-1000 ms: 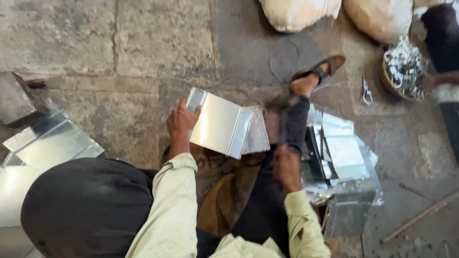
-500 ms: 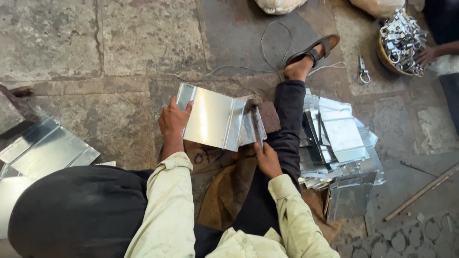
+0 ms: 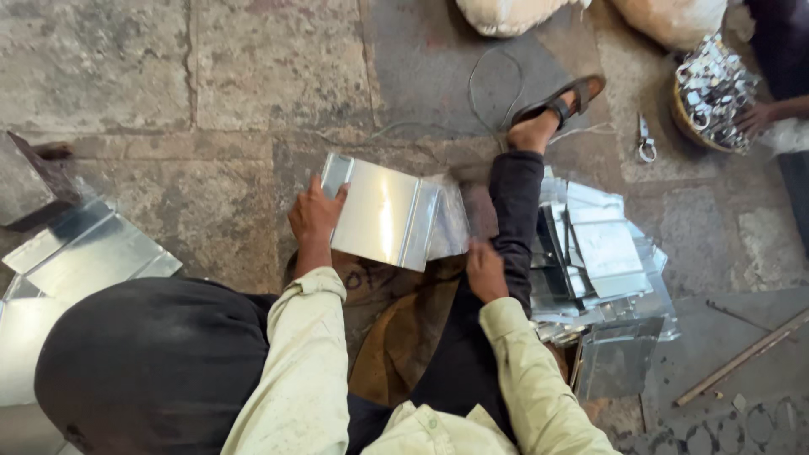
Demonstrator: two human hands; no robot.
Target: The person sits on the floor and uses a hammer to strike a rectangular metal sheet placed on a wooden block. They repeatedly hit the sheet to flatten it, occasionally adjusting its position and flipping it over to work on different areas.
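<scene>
Over the stone floor (image 3: pixel 211 76), left hand (image 3: pixel 313 217) clamps the metal sheet (image 3: pixel 383 212); right hand (image 3: pixel 486 271) fisted, grip contents blurred.

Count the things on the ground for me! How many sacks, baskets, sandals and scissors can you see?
Sacks: 2, a pale sack and a tan sack, both cut off at the top edge
Basket of metal bits: 1
Sandal: 1
Scissors: 1
Total: 5
</scene>
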